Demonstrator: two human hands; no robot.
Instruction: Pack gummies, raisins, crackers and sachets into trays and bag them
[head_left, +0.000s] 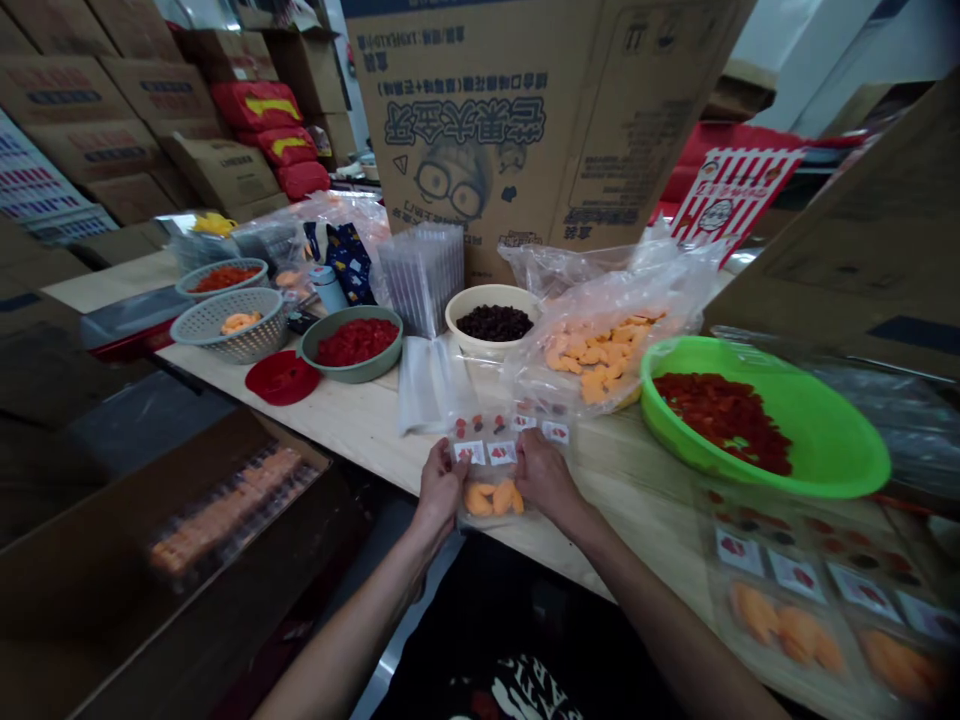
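My left hand [441,482] pinches the left side of a clear plastic compartment tray [486,472] at the table's front edge. My right hand [545,475] is closed on the tray's right side. Orange curved pieces [493,498] fill its near compartment, with two white sachets [501,453] printed in red above them. Small red and dark pieces lie in the far compartments. Behind my right hand, another tray with a similar sachet [556,431] is partly hidden. Flat clear plastic sleeves [433,384] lie just beyond my left hand.
A green basin [840,440] of red pieces stands right, behind more filled trays [795,620]. Beyond are a bag of orange pieces [600,355], a cream bowl [491,295] and a grey-green bowl [352,378]. An open carton [247,590] sits low left; a large box [525,130] rises behind.
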